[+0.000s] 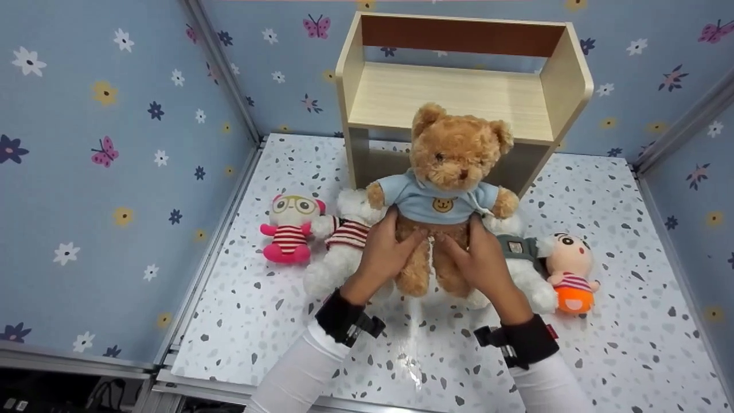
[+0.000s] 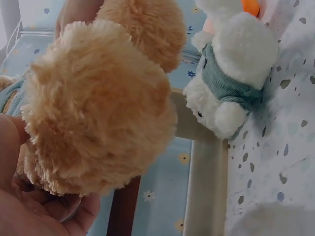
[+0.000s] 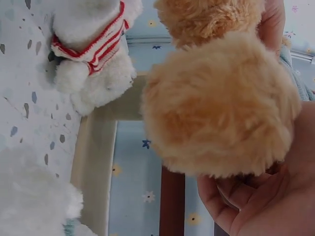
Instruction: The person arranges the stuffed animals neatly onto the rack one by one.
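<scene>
A brown teddy bear (image 1: 456, 152) in a light blue hoodie is held upright, facing the head camera, in front of the shelf. My left hand (image 1: 387, 252) grips it at the hip on the left side, thumb across the front of its lower body. On the other side my right hand (image 1: 484, 258) grips the opposite hip in the same way. In the left wrist view a furry leg (image 2: 98, 108) of the bear fills the middle, with curled fingers under it. The other leg (image 3: 221, 105) shows large in the right wrist view. Fingers behind the bear are hidden in the head view.
A pale wooden two-tier shelf (image 1: 453, 94) stands at the back. Left of the bear lie a pink doll with glasses (image 1: 291, 229) and a white plush in a red-striped top (image 1: 347, 232). To the right are a white plush in green (image 1: 519, 252) and a doll with orange bottoms (image 1: 573, 275).
</scene>
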`<control>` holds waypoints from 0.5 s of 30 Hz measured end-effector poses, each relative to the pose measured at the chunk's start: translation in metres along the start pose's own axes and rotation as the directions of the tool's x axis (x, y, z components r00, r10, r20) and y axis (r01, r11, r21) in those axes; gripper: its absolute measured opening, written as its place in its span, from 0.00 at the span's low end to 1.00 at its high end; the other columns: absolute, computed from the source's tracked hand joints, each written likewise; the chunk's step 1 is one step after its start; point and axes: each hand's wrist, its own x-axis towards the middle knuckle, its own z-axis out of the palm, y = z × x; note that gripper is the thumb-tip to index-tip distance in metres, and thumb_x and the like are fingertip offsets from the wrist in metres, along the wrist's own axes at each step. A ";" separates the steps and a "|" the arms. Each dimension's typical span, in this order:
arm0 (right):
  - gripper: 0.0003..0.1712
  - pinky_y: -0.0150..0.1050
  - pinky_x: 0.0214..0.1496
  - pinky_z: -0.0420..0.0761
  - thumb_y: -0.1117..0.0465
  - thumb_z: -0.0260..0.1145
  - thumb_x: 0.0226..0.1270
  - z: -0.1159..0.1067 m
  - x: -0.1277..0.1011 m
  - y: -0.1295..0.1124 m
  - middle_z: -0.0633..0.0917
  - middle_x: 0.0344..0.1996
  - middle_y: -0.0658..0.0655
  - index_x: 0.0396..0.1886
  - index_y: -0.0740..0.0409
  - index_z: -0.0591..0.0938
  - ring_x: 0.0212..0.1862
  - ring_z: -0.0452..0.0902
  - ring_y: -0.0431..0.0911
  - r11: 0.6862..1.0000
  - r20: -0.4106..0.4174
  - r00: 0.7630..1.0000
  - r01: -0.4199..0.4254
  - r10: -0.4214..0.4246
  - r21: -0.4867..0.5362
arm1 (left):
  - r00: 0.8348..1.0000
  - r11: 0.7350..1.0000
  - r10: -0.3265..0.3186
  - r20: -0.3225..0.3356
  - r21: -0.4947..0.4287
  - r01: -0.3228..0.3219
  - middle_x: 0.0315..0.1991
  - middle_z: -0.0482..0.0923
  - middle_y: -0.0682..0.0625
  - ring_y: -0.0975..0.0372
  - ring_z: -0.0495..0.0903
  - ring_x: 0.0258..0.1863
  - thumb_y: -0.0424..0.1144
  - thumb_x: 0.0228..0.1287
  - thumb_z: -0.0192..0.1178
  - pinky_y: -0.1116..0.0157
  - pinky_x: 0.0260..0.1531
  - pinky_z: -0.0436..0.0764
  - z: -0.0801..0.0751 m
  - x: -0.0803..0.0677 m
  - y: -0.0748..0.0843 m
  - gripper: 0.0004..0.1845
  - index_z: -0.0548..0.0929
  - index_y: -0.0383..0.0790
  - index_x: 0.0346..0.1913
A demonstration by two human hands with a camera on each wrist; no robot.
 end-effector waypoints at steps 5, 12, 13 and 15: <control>0.39 0.53 0.44 0.77 0.41 0.61 0.66 -0.009 0.014 -0.005 0.81 0.50 0.67 0.66 0.61 0.64 0.50 0.80 0.59 1.000 0.020 1.000 -0.018 0.019 -0.007 | 1.000 0.998 0.007 -0.007 0.055 -0.007 0.66 0.71 0.45 0.55 0.72 0.64 0.63 0.61 0.57 0.57 0.62 0.72 -0.006 0.015 0.009 0.41 0.63 0.44 0.72; 0.34 0.50 0.36 0.74 0.45 0.60 0.68 -0.020 0.031 -0.015 0.82 0.35 0.66 0.62 0.64 0.67 0.38 0.79 0.58 0.997 -0.036 0.999 -0.011 0.008 -0.071 | 0.999 0.991 0.047 -0.025 0.124 -0.043 0.61 0.77 0.45 0.55 0.76 0.60 0.59 0.62 0.59 0.58 0.60 0.73 -0.013 0.034 0.024 0.35 0.68 0.45 0.67; 0.33 0.50 0.34 0.72 0.45 0.60 0.68 -0.021 0.033 -0.016 0.81 0.32 0.65 0.61 0.65 0.68 0.35 0.78 0.58 0.997 -0.048 0.999 -0.009 0.005 -0.082 | 0.998 0.991 0.049 -0.026 0.130 -0.045 0.60 0.77 0.45 0.55 0.77 0.59 0.59 0.63 0.59 0.58 0.60 0.74 -0.013 0.037 0.027 0.34 0.69 0.45 0.67; 0.31 0.49 0.32 0.71 0.45 0.59 0.68 -0.023 0.036 -0.018 0.80 0.28 0.64 0.58 0.66 0.69 0.32 0.78 0.58 0.993 -0.072 0.997 -0.008 -0.001 -0.114 | 0.998 0.988 0.055 -0.025 0.145 -0.051 0.60 0.77 0.44 0.54 0.77 0.59 0.58 0.63 0.59 0.57 0.59 0.74 -0.014 0.042 0.031 0.33 0.70 0.44 0.66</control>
